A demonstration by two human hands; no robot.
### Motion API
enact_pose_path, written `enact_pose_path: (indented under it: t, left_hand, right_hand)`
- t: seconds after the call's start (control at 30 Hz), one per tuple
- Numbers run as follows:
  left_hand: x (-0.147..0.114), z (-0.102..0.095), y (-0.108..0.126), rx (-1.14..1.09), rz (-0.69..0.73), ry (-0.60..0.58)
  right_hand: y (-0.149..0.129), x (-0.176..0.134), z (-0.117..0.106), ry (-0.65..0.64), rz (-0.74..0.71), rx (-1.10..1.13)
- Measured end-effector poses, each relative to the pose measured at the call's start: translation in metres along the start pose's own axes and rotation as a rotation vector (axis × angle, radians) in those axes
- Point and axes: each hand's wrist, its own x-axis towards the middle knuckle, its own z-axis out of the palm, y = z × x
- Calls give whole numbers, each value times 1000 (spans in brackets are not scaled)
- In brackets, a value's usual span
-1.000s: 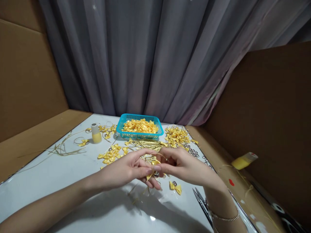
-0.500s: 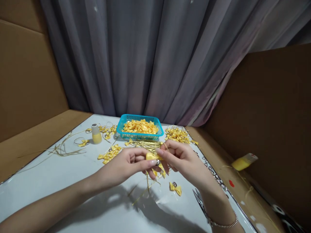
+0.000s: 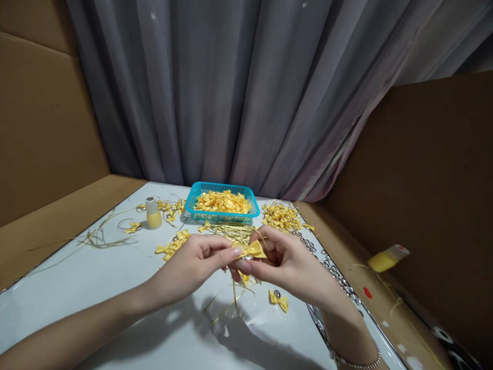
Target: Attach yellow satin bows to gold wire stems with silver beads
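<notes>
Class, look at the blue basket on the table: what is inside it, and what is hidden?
Inside the blue basket lies a heap of small yellow bows. The heap hides the basket's floor, so whatever lies beneath the top bows cannot be seen.

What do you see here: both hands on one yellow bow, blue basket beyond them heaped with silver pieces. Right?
Not quite: in the head view, the blue basket is heaped with yellow bows, not silver pieces. The rest stands: left hand and right hand are both on one yellow bow.
</notes>
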Motion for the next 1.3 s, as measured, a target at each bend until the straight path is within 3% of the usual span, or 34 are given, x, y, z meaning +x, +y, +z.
enact_pose_path:
  t: [0.23,0.47,0.8,0.97,1.07,1.13,1.2,1.3]
  left_hand:
    - [1,2,-1,24,34,19]
    - [2,-1,-3,265,52,87]
    - [8,-3,-8,13,-109,-43]
    - [6,-11,-25,8,-201,-55]
    - [4,-19,-46,27,-302,25]
    - [0,-21,-61,40,-356,146]
    - [-4,-20,-77,-10,-375,269]
    - [-7,-16,-99,-135,-389,347]
  right_hand:
    - [-4,1,-1,-32,-25,21]
    - [-1,3,-9,12,-25,-44]
    - [0,7,-9,-24,-12,-28]
    - [5,-6,-35,-52,54,-160]
    - [12,-22,-54,-75,113,-264]
    - [20,-31,-60,-105,157,-306]
    - [30,-37,-57,-142,191,-319]
    - [50,-36,-39,-235,230,-279]
